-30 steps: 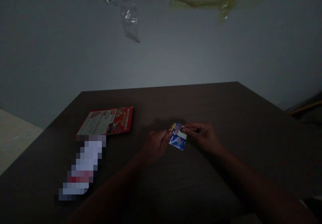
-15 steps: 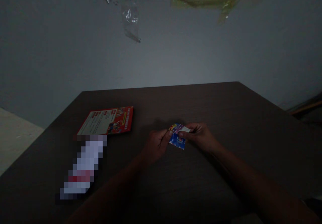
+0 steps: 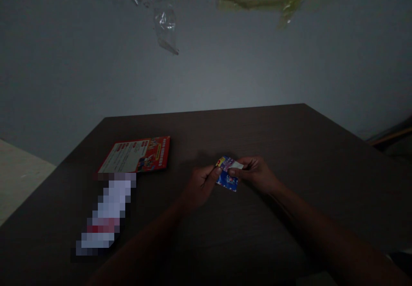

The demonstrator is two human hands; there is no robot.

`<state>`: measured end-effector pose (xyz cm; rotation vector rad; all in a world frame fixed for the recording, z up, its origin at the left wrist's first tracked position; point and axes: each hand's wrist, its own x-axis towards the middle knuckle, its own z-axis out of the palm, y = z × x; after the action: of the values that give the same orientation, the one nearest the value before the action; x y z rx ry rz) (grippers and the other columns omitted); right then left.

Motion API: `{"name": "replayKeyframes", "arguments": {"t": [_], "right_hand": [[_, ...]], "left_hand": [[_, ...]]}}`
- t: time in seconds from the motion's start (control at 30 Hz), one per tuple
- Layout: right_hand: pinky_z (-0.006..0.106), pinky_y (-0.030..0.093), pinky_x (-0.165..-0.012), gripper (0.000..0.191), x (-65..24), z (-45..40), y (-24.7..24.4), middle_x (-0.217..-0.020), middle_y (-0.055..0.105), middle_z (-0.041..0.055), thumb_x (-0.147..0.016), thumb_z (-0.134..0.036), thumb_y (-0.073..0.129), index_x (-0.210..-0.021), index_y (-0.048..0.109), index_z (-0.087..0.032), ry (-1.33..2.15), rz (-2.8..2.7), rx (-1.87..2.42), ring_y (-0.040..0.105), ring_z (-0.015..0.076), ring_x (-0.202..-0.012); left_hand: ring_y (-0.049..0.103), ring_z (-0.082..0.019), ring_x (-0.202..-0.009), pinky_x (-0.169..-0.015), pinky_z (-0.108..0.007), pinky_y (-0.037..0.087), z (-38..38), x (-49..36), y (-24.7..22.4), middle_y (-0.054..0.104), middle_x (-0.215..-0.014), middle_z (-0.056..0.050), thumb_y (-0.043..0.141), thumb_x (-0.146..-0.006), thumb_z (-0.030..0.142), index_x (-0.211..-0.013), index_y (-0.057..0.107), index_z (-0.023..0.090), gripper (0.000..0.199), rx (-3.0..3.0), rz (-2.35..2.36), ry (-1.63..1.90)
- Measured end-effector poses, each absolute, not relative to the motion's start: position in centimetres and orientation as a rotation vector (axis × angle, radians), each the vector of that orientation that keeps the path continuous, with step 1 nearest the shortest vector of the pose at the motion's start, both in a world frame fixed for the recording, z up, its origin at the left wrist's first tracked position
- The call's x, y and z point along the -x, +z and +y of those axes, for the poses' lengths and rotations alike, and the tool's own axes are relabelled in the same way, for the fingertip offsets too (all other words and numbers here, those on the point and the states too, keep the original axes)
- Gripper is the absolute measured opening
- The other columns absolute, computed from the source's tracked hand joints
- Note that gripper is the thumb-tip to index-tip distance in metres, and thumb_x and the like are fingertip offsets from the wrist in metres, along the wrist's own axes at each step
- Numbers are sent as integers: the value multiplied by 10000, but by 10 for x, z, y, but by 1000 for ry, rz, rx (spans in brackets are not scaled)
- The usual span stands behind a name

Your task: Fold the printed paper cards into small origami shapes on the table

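Observation:
Over the middle of the table, both hands hold a small blue printed packet (image 3: pixel 227 182) with purple and yellow areas at its upper end. My left hand (image 3: pixel 201 183) pinches its left edge, thumb on top. From the other side my right hand (image 3: pixel 259 174) grips it, thumb pressed on the printed face. A pale piece (image 3: pixel 238 165) shows by the right fingers; whether it belongs to the packet I cannot tell. Fingers beneath the packet are mostly hidden.
A red printed booklet or flat box (image 3: pixel 135 155) lies on the dark table (image 3: pixel 273 131), left of my hands. Nearer me is a pixelated whitish object (image 3: pixel 107 209). A grey wall (image 3: pixel 225 71) with tape remnants (image 3: pixel 254 1) rises behind the table.
The view has shifted very slightly. Both hands keep their hold, and the packet has barely moved, its lower corner a touch lower and to the right.

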<state>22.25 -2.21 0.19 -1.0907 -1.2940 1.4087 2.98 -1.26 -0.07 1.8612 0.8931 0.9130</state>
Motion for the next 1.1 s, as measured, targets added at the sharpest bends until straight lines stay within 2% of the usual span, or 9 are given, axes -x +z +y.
{"name": "replayKeyframes", "arguments": {"t": [0.2,0.33,0.47,0.77,0.97,1.1], "right_hand": [[231,456,-537,264,-224,-22,0,-657,695,46,-610,-350,787,-722,696,-129,1466,-1299,1095,599,119,-553],[230,456,-569,246,-223,-24,3,-673,689,32,-616,-326,787,-731,692,-129,1498,-1320,1079,592,110,-575],[217,432,-562,228,-223,-26,5,-666,675,29,-653,-319,764,-721,693,-113,1547,-1369,1067,562,95,-564],[211,407,-542,223,-226,-26,3,-640,654,25,-659,-308,759,-711,694,-101,1597,-1379,1040,525,82,-534],[207,381,-510,213,-221,-27,6,-585,611,4,-659,-299,749,-666,673,-99,1498,-1526,1098,492,83,-511],[195,341,-482,207,-219,-29,6,-542,547,-22,-699,-290,707,-630,645,-105,1442,-1632,1145,446,70,-492]], "left_hand": [[424,-85,-557,-520,-199,324,-11,-25,1,477,-602,21,429,-885,441,-723,587,118,394,-1811,826,755],[378,-70,-505,-472,-188,282,-9,-25,1,429,-557,36,401,-891,453,-655,546,122,431,-1836,872,681],[362,-66,-491,-452,-182,248,-11,-26,0,407,-547,41,390,-897,453,-672,529,127,420,-1844,852,658],[350,-62,-484,-464,-188,250,-12,-27,1,377,-528,47,420,-886,442,-602,489,134,425,-1872,797,656],[467,-91,-542,-502,-200,316,-11,-31,1,521,-607,19,420,-887,447,-766,596,130,382,-1978,896,633],[502,-100,-555,-533,-212,336,-10,-33,3,519,-587,22,410,-898,427,-712,560,146,369,-2203,1000,693]]}}
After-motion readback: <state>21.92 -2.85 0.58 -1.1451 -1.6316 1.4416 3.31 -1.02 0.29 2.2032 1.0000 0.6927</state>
